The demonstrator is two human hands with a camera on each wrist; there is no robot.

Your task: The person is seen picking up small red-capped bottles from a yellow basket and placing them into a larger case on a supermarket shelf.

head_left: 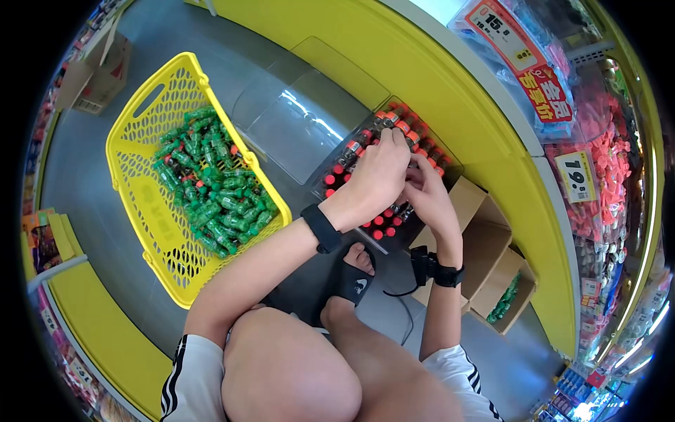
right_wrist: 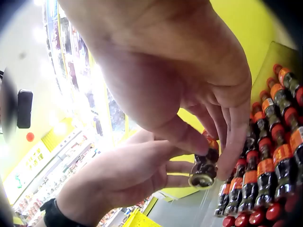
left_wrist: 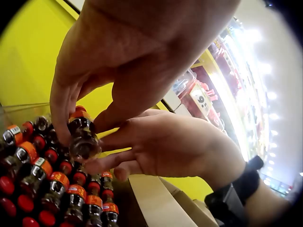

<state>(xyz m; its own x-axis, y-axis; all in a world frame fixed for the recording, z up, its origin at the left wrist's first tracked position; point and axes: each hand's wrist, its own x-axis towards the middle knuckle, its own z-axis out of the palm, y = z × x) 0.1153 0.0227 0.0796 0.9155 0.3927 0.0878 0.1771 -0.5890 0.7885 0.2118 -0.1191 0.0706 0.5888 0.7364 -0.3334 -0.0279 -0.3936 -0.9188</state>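
Person crouched on the shop floor, both hands together over a tray (head_left: 316, 184) packed with upright bottles (left_wrist: 57, 189), red caps and orange labels.

- Left hand (head_left: 376, 176): thumb and forefinger pinch one small bottle (left_wrist: 83, 137) at the shoulder, just under its orange label. The other fingers curl loosely above.
- Right hand (head_left: 427, 195): meets the left from the opposite side. Thumb and fingertips close on the same bottle. The right wrist view shows them around its body, base turned toward the camera.
- The bottle is off the pack, lying tilted between the two hands, directly above the rows it matches.
- Left of the left hand: yellow basket (head_left: 144, 204), well apart, heaped with green bottles (head_left: 211, 183).
- Right of and below the right hand: open cardboard boxes (head_left: 485, 246).
- Beyond both hands: yellow shelf base (head_left: 450, 105).

Handling, my judgement:
- Tiny and light, since two fingertips carry it.
- The body looks rigid and glossy (glass or hard plastic, cannot tell which). I expect it to be slick, and breakable if it is glass.
- The dark contents add a little weight low down.
- Best hold is on the body around the label band, where the surface should give more friction. The smooth red cap looks narrower and could let the bottle swing or slip.
- The rows are packed tight, so a neighbour can only be reached from above, by its neck.
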